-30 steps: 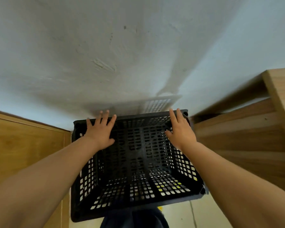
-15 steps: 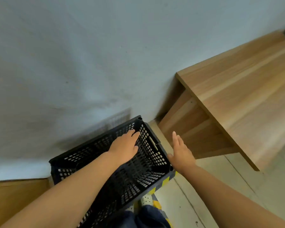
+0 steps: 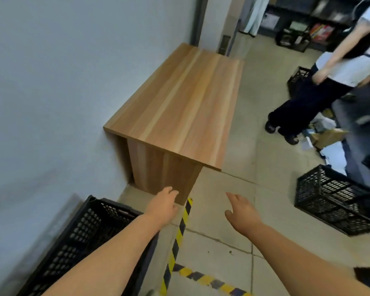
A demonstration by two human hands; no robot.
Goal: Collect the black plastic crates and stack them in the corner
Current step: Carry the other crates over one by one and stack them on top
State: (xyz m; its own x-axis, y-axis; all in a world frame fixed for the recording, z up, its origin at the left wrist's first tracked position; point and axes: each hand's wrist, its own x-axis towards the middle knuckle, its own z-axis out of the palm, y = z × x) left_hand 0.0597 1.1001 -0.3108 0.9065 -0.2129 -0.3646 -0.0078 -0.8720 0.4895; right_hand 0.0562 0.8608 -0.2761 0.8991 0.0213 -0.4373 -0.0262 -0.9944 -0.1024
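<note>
Reaching forward over the floor (image 3: 212, 210), both hands are empty: the left hand (image 3: 163, 205) hangs loosely curled past the rim of the black crate (image 3: 90, 231) standing against the wall (image 3: 51, 92) at lower left, and the right hand (image 3: 240, 212) is spread open with fingers apart. Yellow-black tape (image 3: 181, 228) runs between them. Farther right, a second crate (image 3: 331, 199) sits on the floor. Beyond, a wooden bench (image 3: 184, 103) stands along the wall, and another person (image 3: 320, 67) stands before two more crates (image 3: 298, 76).

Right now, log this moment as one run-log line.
left hand: empty, open | right hand: empty, open | corner crate: placed by wall | next crate: on floor, right
</note>
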